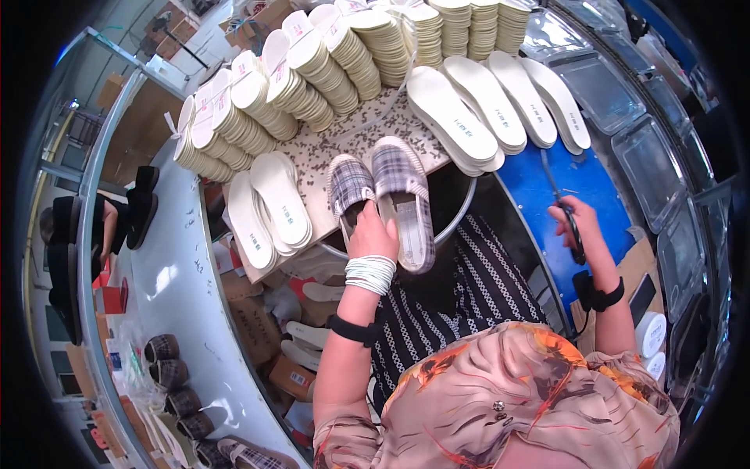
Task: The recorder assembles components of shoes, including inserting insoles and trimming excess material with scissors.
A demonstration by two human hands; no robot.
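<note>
A pair of grey plaid slip-on shoes, the left one (351, 186) and the right one (405, 205), is held side by side at the table's near edge, toes pointing away. My left hand (373, 234) is closed on them, its fingers reaching into the left shoe's opening; the fingertips are hidden. Off to the right, my right hand (576, 221) grips a black-handled tool (579, 247) whose thin metal blade points away over a blue board (522, 205). White insoles lie close by, a pair (283, 205) left of the shoes and several (453, 117) to their right.
Tall stacks of cream insoles (324, 74) line the back of the speckled table (344, 141). Plaid shoes (166, 361) stand on a pale bench (176, 273) at left, where another person's arm (108, 227) shows beyond. Clear plastic trays (648, 160) border the right side.
</note>
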